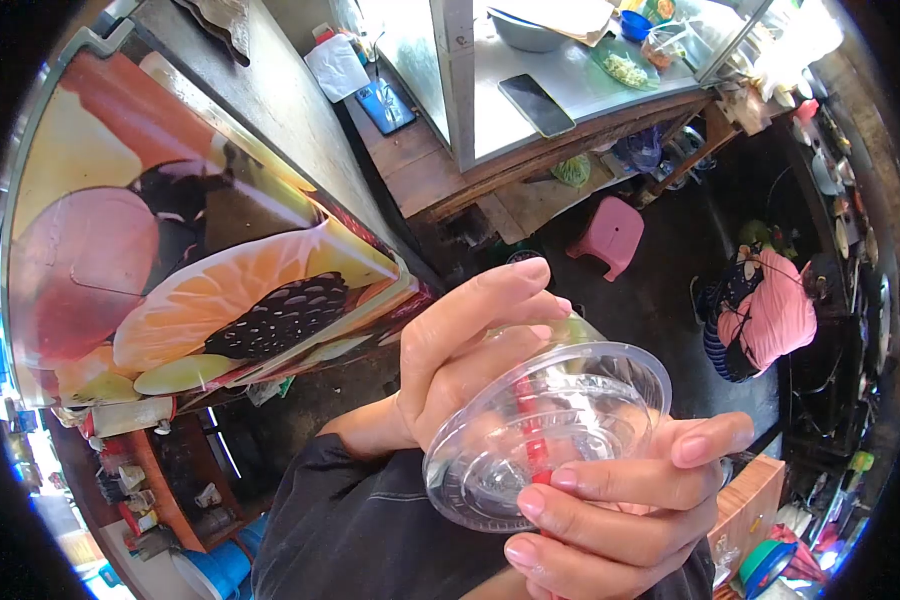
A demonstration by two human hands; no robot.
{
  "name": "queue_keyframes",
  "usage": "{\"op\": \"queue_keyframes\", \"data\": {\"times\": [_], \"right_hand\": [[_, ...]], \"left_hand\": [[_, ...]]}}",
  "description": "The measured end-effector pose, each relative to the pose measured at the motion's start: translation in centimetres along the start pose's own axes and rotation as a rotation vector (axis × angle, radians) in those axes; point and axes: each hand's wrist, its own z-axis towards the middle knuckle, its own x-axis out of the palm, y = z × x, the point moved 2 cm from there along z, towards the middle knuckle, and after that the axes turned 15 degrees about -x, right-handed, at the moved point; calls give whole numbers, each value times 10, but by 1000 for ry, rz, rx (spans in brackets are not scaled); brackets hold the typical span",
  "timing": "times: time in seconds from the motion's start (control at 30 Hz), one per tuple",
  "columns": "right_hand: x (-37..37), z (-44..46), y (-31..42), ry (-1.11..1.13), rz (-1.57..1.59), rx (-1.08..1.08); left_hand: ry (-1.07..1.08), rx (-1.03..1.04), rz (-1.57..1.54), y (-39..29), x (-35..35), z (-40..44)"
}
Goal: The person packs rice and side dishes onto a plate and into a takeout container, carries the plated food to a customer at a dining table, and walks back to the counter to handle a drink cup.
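A clear plastic cup (625,370) is tilted in front of my body, its wide round rim toward me. My left hand (470,345) wraps round the cup's far left side, fingers curled against the plastic. A red straw (537,450) shows at the cup's middle and runs down toward my right hand (630,510). The fingers of that hand are bent over the straw and the near rim. Whether the clear round piece at the rim is a separate lid, I cannot tell.
A fruit-printed cabinet (220,270) stands at left. A blue phone (384,107) and a black phone (536,105) lie by the glass-sided counter (450,185). A pink stool (612,236) is on the dark floor. Further right is a person in a pink top (770,310).
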Motion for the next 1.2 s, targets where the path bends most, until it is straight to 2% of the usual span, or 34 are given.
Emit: {"op": "queue_keyframes", "data": {"times": [0.07,0.2,0.27,0.37,0.5,0.57,0.67,0.77,0.87,0.97,1.07,1.1,1.2], "right_hand": [[-1,0,0,-5,5,43],[-6,2,-7,77,18,-67],[-5,1,-8,102,21,-118],[-2,2,-9,27,62,-123],[-2,2,-7,56,36,-103],[-1,5,-10,52,24,-87],[1,10,-14,71,60,-173],[1,6,-12,55,43,-93],[1,11,-15,94,73,-180],[2,0,-13,67,54,-85],[5,-6,-15,38,-62,-284],[5,2,-10,27,-21,-170],[8,7,-10,7,24,-58]], "left_hand": [[29,48,-10,3,-3,1],[66,66,-13,2,-2,4],[-13,10,-35,-1,2,4],[-30,41,18,-2,1,5],[-40,35,77,-2,-2,7],[-5,129,70,2,-4,9],[-71,83,116,-1,-1,6],[-77,87,88,-2,-1,8],[-67,141,115,3,-3,9],[-86,115,127,1,-2,10],[-101,105,98,2,-1,11],[-99,103,101,0,0,11],[-144,21,83,-1,1,11]]}}
